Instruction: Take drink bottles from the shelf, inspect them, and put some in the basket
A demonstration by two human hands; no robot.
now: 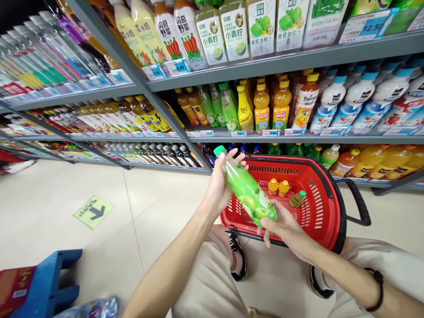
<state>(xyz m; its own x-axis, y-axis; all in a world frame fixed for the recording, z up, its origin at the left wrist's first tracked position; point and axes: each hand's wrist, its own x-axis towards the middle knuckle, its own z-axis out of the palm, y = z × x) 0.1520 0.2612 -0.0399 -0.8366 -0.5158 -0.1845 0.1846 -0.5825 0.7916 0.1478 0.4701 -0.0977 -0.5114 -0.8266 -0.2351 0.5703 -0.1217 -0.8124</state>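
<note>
1. Partly hidden in the head view, your left hand (220, 183) has its fingers behind the green bottle (247, 190), and your right hand (281, 223) covers some of its base. The lowest-shelf bottles behind the red basket (326, 232) sit in shade, hard to make out. At the left edge, the blue pallet (51, 278) is cut off.
2. Around you, the basket's rim runs close beneath both hands, and its black handle (359, 205) sticks out to the right. The grey shelf edge (258, 140) lies just beyond the bottle's cap. Pale floor (159, 207) stretches out on your left, between shelves and pallet, with an arrow sign (94, 212) on it.
3. Between your hands, the bottle is held tilted over the basket, green cap up and to the left. Your left hand grasps it just below the cap; your right grips the base, thumb on the near side. Two orange-capped bottles (278, 188) and a small green-capped bottle (296, 199) lie inside the basket, apart from your fingers.
</note>
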